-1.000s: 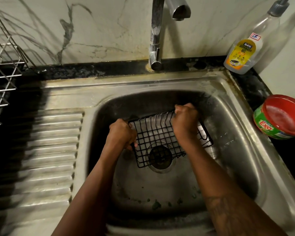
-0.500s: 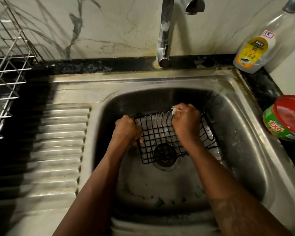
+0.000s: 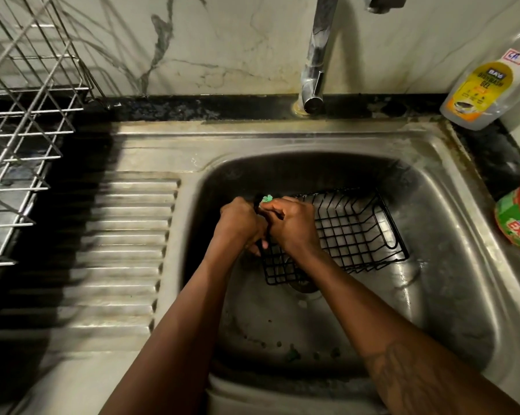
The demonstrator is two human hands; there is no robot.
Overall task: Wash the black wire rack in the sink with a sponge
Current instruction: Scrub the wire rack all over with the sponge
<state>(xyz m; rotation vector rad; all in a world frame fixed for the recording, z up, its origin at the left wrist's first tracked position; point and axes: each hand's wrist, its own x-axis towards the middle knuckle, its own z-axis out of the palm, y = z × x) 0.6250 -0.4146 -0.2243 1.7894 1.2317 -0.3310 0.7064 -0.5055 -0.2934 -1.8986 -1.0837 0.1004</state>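
The black wire rack [image 3: 351, 232] lies tilted in the steel sink [image 3: 450, 235], over the drain. My left hand [image 3: 237, 226] grips the rack's left edge. My right hand [image 3: 291, 226] presses against that same left corner, closed on a small green sponge [image 3: 266, 198] that peeks out above the fingers. The two hands touch each other. The rack's left side is hidden behind them.
A chrome tap [image 3: 315, 55] rises behind the basin, with no water running. A dishwash gel bottle [image 3: 486, 85] and a red-lidded green tub [image 3: 519, 217] stand at the right. A steel dish rack [image 3: 22, 115] sits far left beside the ribbed drainboard [image 3: 120, 250].
My right hand slid with the sponge from the rack's far edge to its left corner, next to my left hand. The view shifted, so the sink appears further right.
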